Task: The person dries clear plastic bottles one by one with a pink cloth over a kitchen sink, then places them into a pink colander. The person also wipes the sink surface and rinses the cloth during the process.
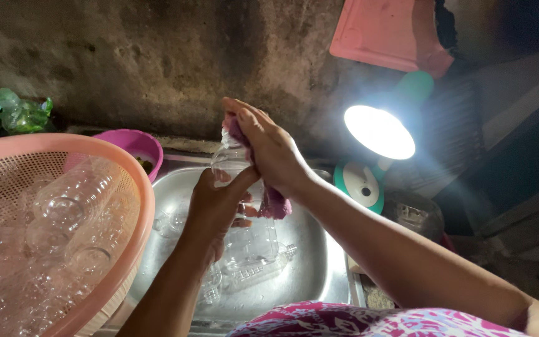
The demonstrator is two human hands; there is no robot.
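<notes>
My left hand point(214, 206) grips a clear plastic bottle point(228, 161) upright above a steel basin point(319, 262). My right hand point(269, 146) presses a purple cloth point(274, 203) against the bottle's top and side. The cloth hangs down below my right palm. More clear bottles point(254, 268) lie in the basin under my hands.
A pink mesh basket point(120, 168) full of clear plastic bottles sits at left. A magenta bowl point(135, 145) stands behind it. A lit green-and-white lamp point(378, 134) shines at right, with a pink board point(385, 31) on the wall above. A rough wall is close behind.
</notes>
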